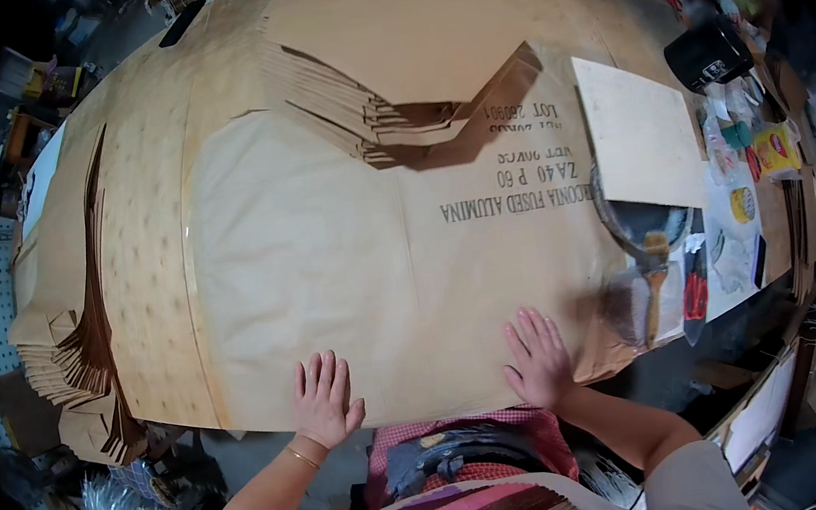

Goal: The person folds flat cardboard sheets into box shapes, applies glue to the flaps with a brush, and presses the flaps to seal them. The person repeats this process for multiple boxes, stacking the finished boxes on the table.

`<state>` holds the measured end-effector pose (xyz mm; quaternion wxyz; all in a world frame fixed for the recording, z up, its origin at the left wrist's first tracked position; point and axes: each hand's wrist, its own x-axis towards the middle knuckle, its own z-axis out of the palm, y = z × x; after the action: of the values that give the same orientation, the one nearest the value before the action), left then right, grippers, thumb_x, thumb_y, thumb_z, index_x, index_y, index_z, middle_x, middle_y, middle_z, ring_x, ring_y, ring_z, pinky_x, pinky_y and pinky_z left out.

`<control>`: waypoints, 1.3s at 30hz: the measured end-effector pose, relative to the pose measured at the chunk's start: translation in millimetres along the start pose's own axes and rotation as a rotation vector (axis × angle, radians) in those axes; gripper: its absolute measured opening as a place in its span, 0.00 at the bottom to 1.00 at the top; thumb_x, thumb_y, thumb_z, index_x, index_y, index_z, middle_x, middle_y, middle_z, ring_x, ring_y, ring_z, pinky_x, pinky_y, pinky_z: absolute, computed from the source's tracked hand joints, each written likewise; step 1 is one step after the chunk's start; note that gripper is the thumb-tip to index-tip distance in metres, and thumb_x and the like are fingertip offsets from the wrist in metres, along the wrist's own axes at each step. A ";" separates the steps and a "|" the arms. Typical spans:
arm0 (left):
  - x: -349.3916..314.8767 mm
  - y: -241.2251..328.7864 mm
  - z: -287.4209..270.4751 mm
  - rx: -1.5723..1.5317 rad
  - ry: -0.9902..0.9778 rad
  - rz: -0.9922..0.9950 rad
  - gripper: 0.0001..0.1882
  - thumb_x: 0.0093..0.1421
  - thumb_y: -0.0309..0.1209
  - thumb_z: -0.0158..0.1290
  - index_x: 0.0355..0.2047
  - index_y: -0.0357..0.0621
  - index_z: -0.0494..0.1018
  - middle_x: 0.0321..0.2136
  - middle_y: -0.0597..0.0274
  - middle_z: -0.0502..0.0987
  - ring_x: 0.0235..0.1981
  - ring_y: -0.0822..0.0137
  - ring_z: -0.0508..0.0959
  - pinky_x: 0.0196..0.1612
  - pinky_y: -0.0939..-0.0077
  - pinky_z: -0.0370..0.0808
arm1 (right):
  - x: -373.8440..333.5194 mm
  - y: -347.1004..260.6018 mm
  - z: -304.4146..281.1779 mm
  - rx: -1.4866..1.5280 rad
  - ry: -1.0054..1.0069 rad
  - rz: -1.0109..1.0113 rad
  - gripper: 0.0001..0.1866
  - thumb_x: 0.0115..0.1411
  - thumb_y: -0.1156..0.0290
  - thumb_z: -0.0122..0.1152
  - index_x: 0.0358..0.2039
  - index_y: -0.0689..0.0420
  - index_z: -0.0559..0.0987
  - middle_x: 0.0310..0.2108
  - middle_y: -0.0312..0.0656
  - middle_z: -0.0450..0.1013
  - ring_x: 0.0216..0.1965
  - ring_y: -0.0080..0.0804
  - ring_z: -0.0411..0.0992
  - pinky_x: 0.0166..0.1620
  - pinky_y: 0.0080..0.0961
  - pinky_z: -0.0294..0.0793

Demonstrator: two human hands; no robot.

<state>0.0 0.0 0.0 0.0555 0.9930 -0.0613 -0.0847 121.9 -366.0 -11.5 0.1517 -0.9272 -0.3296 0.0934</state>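
Observation:
My left hand [326, 397] lies flat near the front edge of a large brown paper sheet [327, 254], fingers stretched away from me. To its right, my right hand [539, 359] rests on the same sheet with the fingers extended and the thumb apart. Neither hand holds anything. Dark printing shows upside down on the sheet's right part. A fanned stack of brown paper bags [393, 35] lies across the sheet's far part, their folded ends toward me.
More folded paper bags [88, 362] lie at the table's left. On the right, a pale board [638, 133] partly covers a round pan [641, 220]. Near it are a brush [656, 277], red-handled scissors [695, 295], a black mug [707, 55] and a yellow packet [777, 150].

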 end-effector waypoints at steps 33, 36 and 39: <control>350.2 -43.8 -134.9 0.170 0.662 0.066 0.41 0.43 0.23 0.61 0.60 0.48 0.60 0.60 0.49 0.60 0.63 0.49 0.58 0.63 0.52 0.59 | 345.7 115.3 -103.5 -0.095 0.625 -0.225 0.32 0.44 0.87 0.54 0.54 0.56 0.71 0.56 0.50 0.67 0.57 0.49 0.65 0.58 0.36 0.68; 369.1 -50.2 -144.2 0.064 0.455 0.120 0.43 0.41 0.20 0.59 0.60 0.50 0.60 0.61 0.51 0.59 0.64 0.49 0.56 0.65 0.51 0.55 | 364.7 142.7 -105.4 0.099 0.568 -0.301 0.29 0.43 0.89 0.53 0.49 0.58 0.75 0.52 0.49 0.71 0.53 0.47 0.69 0.56 0.37 0.69; 375.2 -53.9 -161.9 -0.053 0.305 0.129 0.39 0.41 0.18 0.56 0.58 0.49 0.64 0.58 0.56 0.64 0.64 0.54 0.58 0.66 0.50 0.52 | 362.6 127.7 -130.7 0.243 0.420 -0.186 0.26 0.44 0.92 0.51 0.45 0.59 0.79 0.45 0.51 0.76 0.49 0.49 0.72 0.54 0.33 0.71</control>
<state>401.4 20.1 91.5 0.0959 0.9865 -0.1134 0.0691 509.6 -256.9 40.6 0.3351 -0.8669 -0.3611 -0.0764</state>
